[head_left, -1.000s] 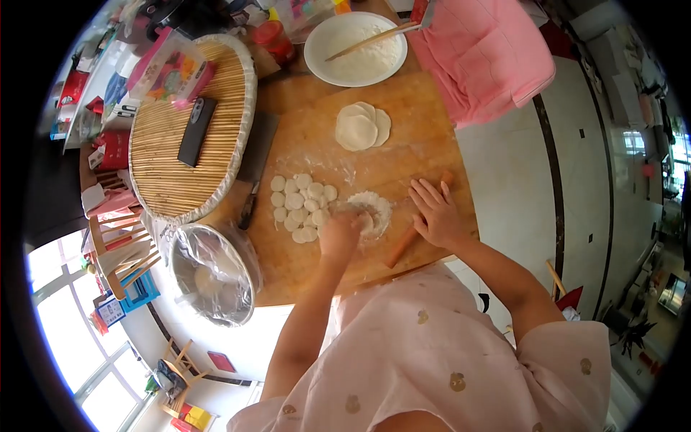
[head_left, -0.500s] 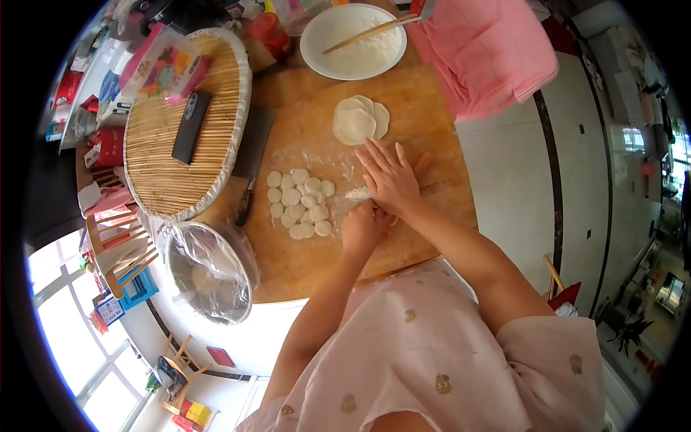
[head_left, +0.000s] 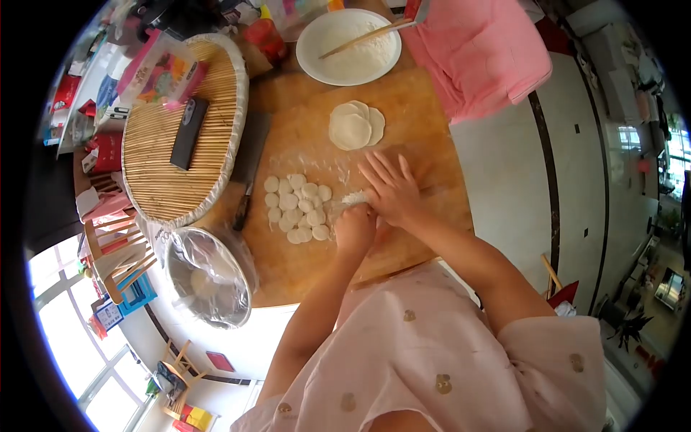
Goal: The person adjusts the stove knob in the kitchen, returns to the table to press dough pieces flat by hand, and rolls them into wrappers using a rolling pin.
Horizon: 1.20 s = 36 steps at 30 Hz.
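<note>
My left hand (head_left: pixel 356 229) is closed low on the wooden board, and what its fingers pinch is hidden. Right beside it, my right hand (head_left: pixel 394 193) lies palm down with fingers stretched out; anything under the palm is out of sight. A small heap of flour (head_left: pixel 353 198) sits by the left knuckles. Several small dough pieces (head_left: pixel 299 209) are grouped to the left of my hands. Beyond the right fingertips lies an overlapping stack of thin round dough wrappers (head_left: pixel 350 131).
A white bowl (head_left: pixel 309 61) of flour with chopsticks stands at the back. On the left are a round woven tray (head_left: pixel 155 169) bearing a dark remote-like object (head_left: pixel 189 135), a cleaver (head_left: pixel 250 147), and a plastic-covered metal bowl (head_left: pixel 248 306). Pink cloth (head_left: pixel 479 57) hangs at the right.
My right hand has drawn slightly back from the wrapper stack, leaving a wider gap. My left hand stays closed in nearly the same spot. The whole view has shifted a little.
</note>
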Available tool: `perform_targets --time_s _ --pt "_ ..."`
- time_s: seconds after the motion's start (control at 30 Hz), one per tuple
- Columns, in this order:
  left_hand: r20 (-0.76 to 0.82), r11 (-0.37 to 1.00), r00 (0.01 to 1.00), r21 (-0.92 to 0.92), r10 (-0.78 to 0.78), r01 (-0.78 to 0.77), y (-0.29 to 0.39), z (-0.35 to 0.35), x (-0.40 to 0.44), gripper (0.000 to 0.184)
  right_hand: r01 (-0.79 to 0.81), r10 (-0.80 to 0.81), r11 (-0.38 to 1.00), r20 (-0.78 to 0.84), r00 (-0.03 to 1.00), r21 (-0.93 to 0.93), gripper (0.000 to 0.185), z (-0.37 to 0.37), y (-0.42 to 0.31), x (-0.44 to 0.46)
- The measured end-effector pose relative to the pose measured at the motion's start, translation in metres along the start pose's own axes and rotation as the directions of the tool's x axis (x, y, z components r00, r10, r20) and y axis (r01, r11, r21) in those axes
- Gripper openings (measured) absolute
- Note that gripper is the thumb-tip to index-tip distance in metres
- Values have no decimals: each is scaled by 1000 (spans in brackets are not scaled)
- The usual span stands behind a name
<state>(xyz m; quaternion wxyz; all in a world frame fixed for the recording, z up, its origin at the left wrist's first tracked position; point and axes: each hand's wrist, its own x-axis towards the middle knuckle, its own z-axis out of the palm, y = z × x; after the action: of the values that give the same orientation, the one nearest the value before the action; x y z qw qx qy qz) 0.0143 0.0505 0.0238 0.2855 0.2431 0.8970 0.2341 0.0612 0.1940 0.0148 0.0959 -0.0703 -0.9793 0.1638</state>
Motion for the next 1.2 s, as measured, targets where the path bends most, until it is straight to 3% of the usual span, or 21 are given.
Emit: perform_targets --time_s 0.13,0.2,0.3,0.4,0.43,0.53,0.63,0.73,0.83,0.93,1.03,1.13,1.2 --pt "-43 942 999 -334 2 -16 -29 14 -5 23 17 -8 996 117 993 -83 46 -14 23 -58" --pt "43 971 999 -237 6 5 -19 5 -10 22 -4 14 997 129 992 -73 46 -20 12 -42" --pt "73 996 994 -45 -79 82 -1 -2 3 18 -48 53 995 -55 997 83 49 14 -8 30" --pt "-67 997 996 -29 66 -68 -23 11 8 21 21 -19 999 62 998 -30 49 -1 -4 5" --pt "-137 985 978 -51 154 -162 -31 16 7 22 -38 33 998 103 994 44 50 -3 5 -18" --pt "-108 902 994 -431 -16 -33 -35 12 -8 26 -21 37 997 207 978 -77 50 -27 21 -74" --pt "56 983 998 -186 4 7 -18 0 -12 25 26 3 992 226 974 -124 51 -15 10 -35" --pt "177 982 966 79 -186 174 17 -21 1 20 -54 55 998 -20 998 41 49 10 -8 22" --pt "11 1000 1000 25 -5 4 -7 -5 7 22 21 -22 999 -25 999 -42 48 5 -5 7" --pt "-54 936 997 -349 -64 41 -26 7 -3 21 37 -33 999 153 988 -23 49 -17 22 -65" --pt "67 901 988 -405 -140 155 -20 5 -18 24 -32 41 998 174 984 -56 50 -31 20 -84" --pt "11 999 999 -31 -38 38 -11 6 -17 29 7 -2 999 111 994 -42 50 -12 2 -23" --pt "122 993 988 81 -99 90 4 -10 -7 30 -30 29 999 23 999 31 50 5 -8 10"
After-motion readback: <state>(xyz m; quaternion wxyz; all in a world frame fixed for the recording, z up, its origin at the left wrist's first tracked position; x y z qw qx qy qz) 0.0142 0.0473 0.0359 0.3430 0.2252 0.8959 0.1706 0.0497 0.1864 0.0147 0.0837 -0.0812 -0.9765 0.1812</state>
